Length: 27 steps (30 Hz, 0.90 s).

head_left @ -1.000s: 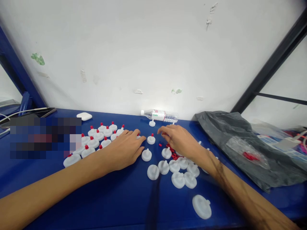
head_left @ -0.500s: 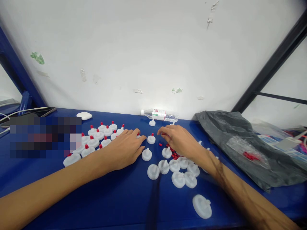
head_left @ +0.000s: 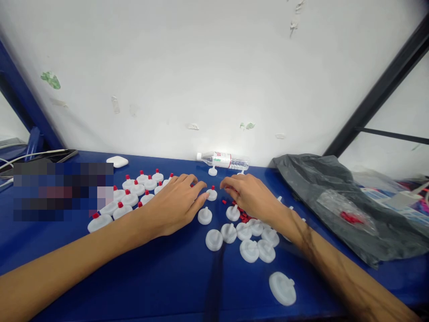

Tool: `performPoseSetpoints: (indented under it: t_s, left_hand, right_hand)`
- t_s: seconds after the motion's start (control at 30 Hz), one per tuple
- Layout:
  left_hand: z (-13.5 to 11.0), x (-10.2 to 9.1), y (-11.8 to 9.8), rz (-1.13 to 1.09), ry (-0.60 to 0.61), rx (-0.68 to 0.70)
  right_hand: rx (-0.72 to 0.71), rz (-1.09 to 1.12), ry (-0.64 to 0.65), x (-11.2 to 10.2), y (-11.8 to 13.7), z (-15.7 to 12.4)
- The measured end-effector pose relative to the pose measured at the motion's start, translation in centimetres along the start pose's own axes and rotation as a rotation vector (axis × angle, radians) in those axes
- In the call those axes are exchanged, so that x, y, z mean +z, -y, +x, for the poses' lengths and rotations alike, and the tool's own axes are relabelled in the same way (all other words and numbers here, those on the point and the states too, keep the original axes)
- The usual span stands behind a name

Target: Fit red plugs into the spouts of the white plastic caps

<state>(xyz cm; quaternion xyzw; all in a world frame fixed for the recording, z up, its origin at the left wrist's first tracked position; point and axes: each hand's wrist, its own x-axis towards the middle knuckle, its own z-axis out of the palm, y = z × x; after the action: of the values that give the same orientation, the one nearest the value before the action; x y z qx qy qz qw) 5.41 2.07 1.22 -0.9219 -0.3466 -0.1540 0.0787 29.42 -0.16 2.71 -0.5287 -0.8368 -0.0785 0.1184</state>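
Note:
My left hand (head_left: pixel 181 200) is open, thumb and fingers apart. Its thumb tip is at the left edge of a white round lid with a nozzle and red cap (head_left: pixel 211 194); I cannot tell if they touch. To the right, my right hand (head_left: pixel 246 193) is closed, fingertips bent together; what they hold, if anything, is hidden. Beneath it lies a pile of small red caps (head_left: pixel 244 218), partly covered by the hand. Uncapped white nozzle lids (head_left: pixel 204 216) stand between and in front of the hands. Several red-capped white lids (head_left: pixel 130 199) are grouped beside my left forearm.
A clear plastic bottle (head_left: pixel 231 160) lies against the wall. A grey plastic bag (head_left: pixel 321 192) spreads on the right, with a small clear bag of red caps (head_left: pixel 351 218) on it. A white case (head_left: pixel 117 161) sits back left. One lid (head_left: pixel 282 289) lies near the front edge.
My left hand has shifted slightly right, its thumb now reaching the red-capped lid between the hands. My right hand stays nearly in place.

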Motion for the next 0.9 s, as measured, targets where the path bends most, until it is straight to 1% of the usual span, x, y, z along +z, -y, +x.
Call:
performPoseSetpoints:
  t_s: [0.47, 0.57, 0.63, 0.7, 0.8, 0.83, 0.9]
  left_hand:
    - [0.1, -0.7, -0.4, -0.064, -0.077, 0.003]
    - [0.2, -1.2, -0.7, -0.063, -0.096, -0.006]
    - [0.3, -1.9, -0.7, -0.056, -0.097, -0.031]
    - [0.3, -2.9, -0.5, -0.053, -0.068, -0.058]
    - [0.1, -4.4, 0.7, -0.084, 0.049, -0.026]
    - [0.0, -4.8, 1.3, -0.100, 0.095, -0.012]
    - [-0.2, -5.2, 2.4, -0.168, 0.241, -0.027]
  right_hand:
    - [-0.042, -0.003, -0.015, -0.1, 0.1, 0.1]
    - [-0.047, -0.002, -0.012, -0.1, 0.0, 0.1]
    - [-0.048, -0.001, -0.012, -0.1, -0.1, 0.1]
    - [-0.046, -0.004, -0.016, 0.0, -0.1, 0.2]
    - [-0.042, -0.010, -0.019, 0.1, -0.1, 0.2]
    - [-0.040, -0.012, -0.019, 0.1, -0.1, 0.1]
    - [-0.038, -0.013, -0.017, 0.1, -0.1, 0.1]
